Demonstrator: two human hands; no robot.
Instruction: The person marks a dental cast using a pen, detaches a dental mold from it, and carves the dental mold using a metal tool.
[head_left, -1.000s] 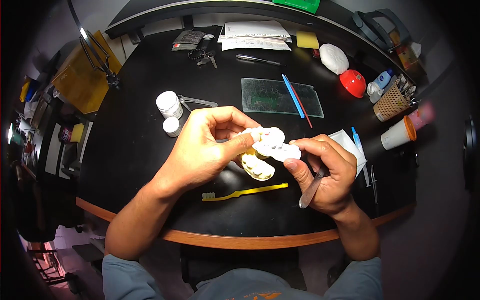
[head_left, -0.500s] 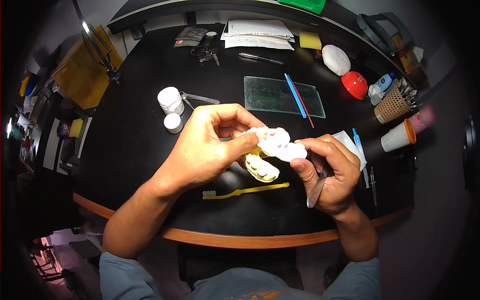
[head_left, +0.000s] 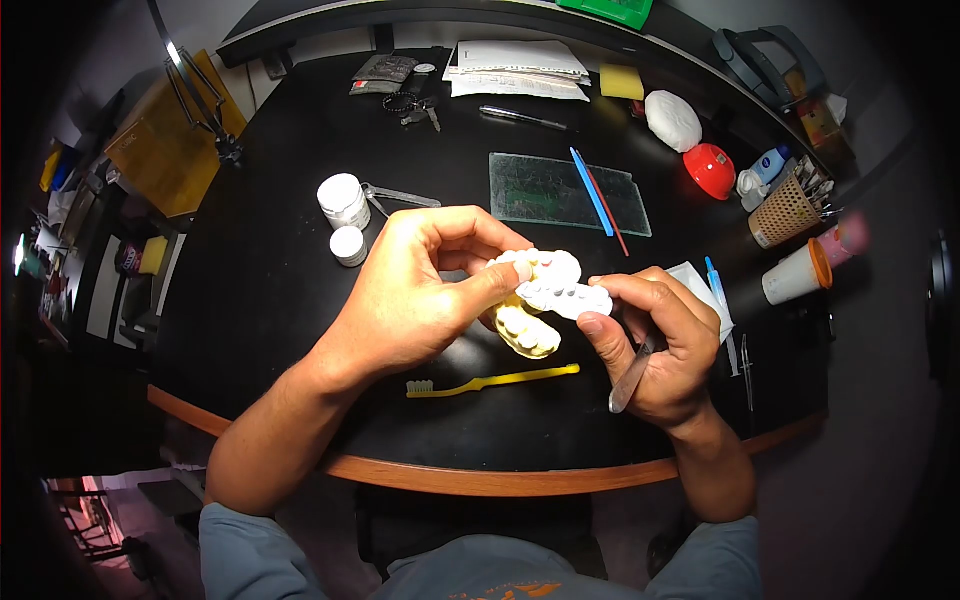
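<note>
Above the black, wood-edged desk (head_left: 270, 260), the left hand (head_left: 415, 295) grips a white cast (head_left: 556, 270) and seemingly a yellow cast (head_left: 530, 335); the right hand (head_left: 668, 345) pinches the white cast, holding a spatula (head_left: 630, 384). The floor (head_left: 870, 420) is dim.

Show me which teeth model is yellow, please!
The yellow teeth model is the lower one in the picture. The white teeth model sits higher, its end touched by the right hand.

a white tooth cast (head_left: 556, 268), a yellow tooth cast (head_left: 527, 334), a metal spatula (head_left: 630, 382), a glass slab (head_left: 535, 190) and tweezers (head_left: 747, 375) at a black-topped workbench (head_left: 260, 310) point to a dental laboratory.
</note>
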